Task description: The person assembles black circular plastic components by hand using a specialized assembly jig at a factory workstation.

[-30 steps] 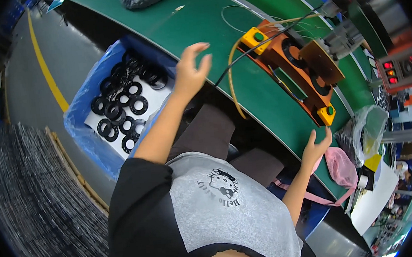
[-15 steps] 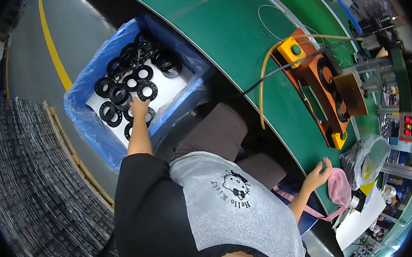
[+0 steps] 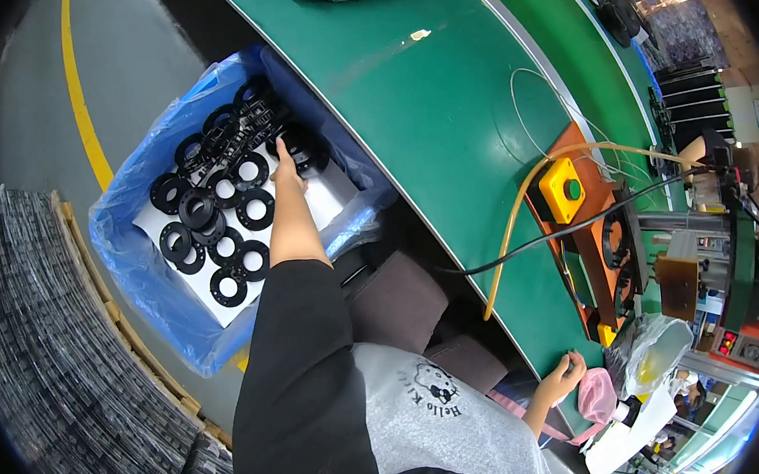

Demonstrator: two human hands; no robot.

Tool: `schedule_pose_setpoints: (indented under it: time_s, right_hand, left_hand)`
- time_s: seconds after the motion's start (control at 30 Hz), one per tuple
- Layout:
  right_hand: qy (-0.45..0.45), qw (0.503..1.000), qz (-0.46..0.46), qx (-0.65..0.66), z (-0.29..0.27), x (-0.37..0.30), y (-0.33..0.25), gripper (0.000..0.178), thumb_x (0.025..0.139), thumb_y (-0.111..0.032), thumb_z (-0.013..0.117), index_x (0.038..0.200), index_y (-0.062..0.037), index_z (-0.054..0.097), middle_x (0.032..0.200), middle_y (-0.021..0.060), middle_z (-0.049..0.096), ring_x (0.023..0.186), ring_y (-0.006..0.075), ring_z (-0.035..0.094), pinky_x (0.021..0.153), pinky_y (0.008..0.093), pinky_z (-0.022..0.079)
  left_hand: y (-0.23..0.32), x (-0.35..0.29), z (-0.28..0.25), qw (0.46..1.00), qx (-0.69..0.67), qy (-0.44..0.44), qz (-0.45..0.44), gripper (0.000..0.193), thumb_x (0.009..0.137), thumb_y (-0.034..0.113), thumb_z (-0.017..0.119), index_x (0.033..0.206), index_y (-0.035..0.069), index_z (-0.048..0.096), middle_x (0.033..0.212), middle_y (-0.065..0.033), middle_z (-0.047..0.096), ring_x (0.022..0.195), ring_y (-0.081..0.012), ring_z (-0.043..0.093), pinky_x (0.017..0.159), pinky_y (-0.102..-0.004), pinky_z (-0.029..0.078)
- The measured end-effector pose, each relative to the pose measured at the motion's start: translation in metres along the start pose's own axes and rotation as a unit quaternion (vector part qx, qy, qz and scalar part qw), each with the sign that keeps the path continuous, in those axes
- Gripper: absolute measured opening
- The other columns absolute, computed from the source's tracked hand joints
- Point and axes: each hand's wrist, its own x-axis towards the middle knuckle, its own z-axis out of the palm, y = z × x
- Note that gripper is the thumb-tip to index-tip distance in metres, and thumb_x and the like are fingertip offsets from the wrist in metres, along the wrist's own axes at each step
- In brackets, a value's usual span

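Observation:
In the blue-lined box to the left, my left hand (image 3: 287, 171) reaches to a pile of black rings (image 3: 307, 149) by the box's right wall. At least one of its fingers is stretched out against the pile; I see nothing gripped. Loose black flat rings (image 3: 255, 209) lie on a white sheet (image 3: 333, 196) inside the box, some overlapping. My right hand (image 3: 558, 384) rests over the green table's near edge, beside a pink bag (image 3: 597, 396). Its fingers curl loosely with a gap between them, and no held thing shows.
On the green table (image 3: 403, 90) an orange fixture (image 3: 580, 256) carries a yellow box with a green button (image 3: 561, 190), with a yellow hose and black cable crossing it. A clear plastic bag (image 3: 651, 353) lies near my right hand. Tall stacks of dark sheets (image 3: 65, 355) stand left.
My left hand has moved from the loose rings at the middle to the pile at the box's right side. My right hand's fingers have curled more. The view has shifted.

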Motion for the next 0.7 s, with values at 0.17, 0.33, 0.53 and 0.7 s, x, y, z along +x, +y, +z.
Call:
schedule_pose_setpoints:
  time_s: [0.17, 0.33, 0.53, 0.7]
  right_hand:
    - [-0.003, 1.000, 0.004, -0.011, -0.001, 0.000, 0.001, 0.010, 0.084, -0.006, 0.052, 0.089, 0.0026, 0.053, 0.094, 0.0111, 0.052, 0.091, 0.0239, 0.051, 0.085, 0.0323, 0.038]
    - [-0.002, 1.000, 0.020, 0.005, 0.002, 0.004, -0.006, 0.010, 0.084, -0.005, 0.051, 0.090, 0.0026, 0.052, 0.094, 0.0103, 0.051, 0.092, 0.0226, 0.050, 0.085, 0.0315, 0.037]
    - [-0.017, 1.000, 0.022, 0.003, 0.002, 0.003, -0.002, 0.011, 0.083, -0.004, 0.050, 0.092, 0.0029, 0.050, 0.095, 0.0108, 0.049, 0.093, 0.0228, 0.048, 0.086, 0.0314, 0.036]
    - [-0.021, 0.999, 0.037, -0.020, 0.000, 0.003, -0.003, 0.012, 0.081, -0.001, 0.049, 0.092, 0.0027, 0.049, 0.095, 0.0113, 0.047, 0.093, 0.0236, 0.047, 0.085, 0.0318, 0.036]
  left_hand:
    - [0.020, -0.009, 0.023, 0.988, -0.131, -0.077, 0.011, 0.118, 0.054, 0.081, 0.055, 0.139, 0.011, 0.010, 0.129, -0.0173, 0.042, 0.109, -0.0358, 0.048, 0.091, -0.0543, 0.037]
    - [0.066, -0.072, 0.019, 0.973, -0.095, -0.206, 0.051, 0.101, 0.062, 0.086, 0.032, 0.130, 0.012, 0.040, 0.126, -0.0127, 0.048, 0.117, -0.0350, 0.042, 0.098, -0.0583, 0.026]
    - [0.113, -0.117, 0.020, 0.990, -0.066, -0.125, -0.006, 0.089, 0.070, 0.077, 0.040, 0.132, 0.012, 0.037, 0.128, -0.0143, 0.046, 0.116, -0.0410, 0.042, 0.093, -0.0644, 0.028]
    - [0.119, -0.126, 0.041, 0.989, -0.123, 0.062, -0.060, 0.098, 0.063, 0.072, 0.056, 0.134, 0.008, 0.034, 0.136, -0.0152, 0.036, 0.121, -0.0406, 0.037, 0.093, -0.0654, 0.027]
